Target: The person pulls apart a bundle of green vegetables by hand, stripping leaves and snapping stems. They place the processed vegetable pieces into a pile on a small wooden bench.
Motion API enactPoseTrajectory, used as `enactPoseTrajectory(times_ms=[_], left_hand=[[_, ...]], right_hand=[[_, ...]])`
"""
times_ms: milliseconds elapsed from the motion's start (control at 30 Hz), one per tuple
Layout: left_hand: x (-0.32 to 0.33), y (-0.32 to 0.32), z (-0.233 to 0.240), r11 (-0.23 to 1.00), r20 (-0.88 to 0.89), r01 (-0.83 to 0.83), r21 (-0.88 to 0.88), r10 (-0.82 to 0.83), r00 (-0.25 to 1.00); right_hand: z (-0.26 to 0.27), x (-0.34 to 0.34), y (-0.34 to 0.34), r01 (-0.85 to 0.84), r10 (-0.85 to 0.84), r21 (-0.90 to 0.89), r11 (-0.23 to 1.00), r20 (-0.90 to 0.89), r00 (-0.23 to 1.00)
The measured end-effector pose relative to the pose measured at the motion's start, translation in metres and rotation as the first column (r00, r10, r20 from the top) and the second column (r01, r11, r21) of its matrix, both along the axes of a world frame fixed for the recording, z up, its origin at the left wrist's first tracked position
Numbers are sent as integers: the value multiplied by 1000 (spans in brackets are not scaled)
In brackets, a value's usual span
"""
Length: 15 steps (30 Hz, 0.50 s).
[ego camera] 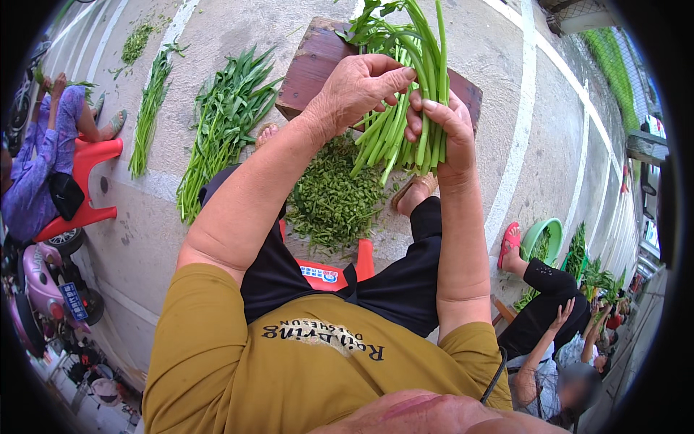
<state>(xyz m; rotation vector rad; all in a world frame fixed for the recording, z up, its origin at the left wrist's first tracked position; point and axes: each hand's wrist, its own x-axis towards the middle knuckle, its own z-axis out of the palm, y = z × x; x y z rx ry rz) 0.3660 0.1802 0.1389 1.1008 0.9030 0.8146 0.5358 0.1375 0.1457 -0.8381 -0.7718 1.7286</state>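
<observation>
My right hand (447, 127) grips a bunch of long green leafy-vegetable stems (428, 59), its thumb across them near the cut ends. My left hand (368, 89) is beside the bunch, thumb and forefinger together against its left edge. Whether a stem is pinched between them is hidden. Beneath both hands, more loose stems (374, 146) lie over a dark red-brown wooden box (314, 59), their cut ends overhanging its near edge. A heap of chopped green stem pieces (336, 195) covers the ground between my feet.
Two leafy bundles lie left on the pavement: a wide one (217, 125) and a narrow one (149, 119). I sit on a red plastic stool (366, 260). A seated person (32, 157) and a pink scooter (46, 287) are left. Another person (542, 336) sits right, near a green basin (550, 236).
</observation>
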Motion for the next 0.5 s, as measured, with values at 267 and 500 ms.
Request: enactPoseTrajectory(times_ms=[267, 500], left_hand=[[4, -4, -2, 996, 59, -14, -86, 20, 998], [3, -2, -12, 971, 291, -4, -239, 76, 954]], right_hand=[[-5, -3, -2, -60, 64, -25, 998, 191, 980], [2, -11, -3, -18, 18, -3, 1000, 156, 988]])
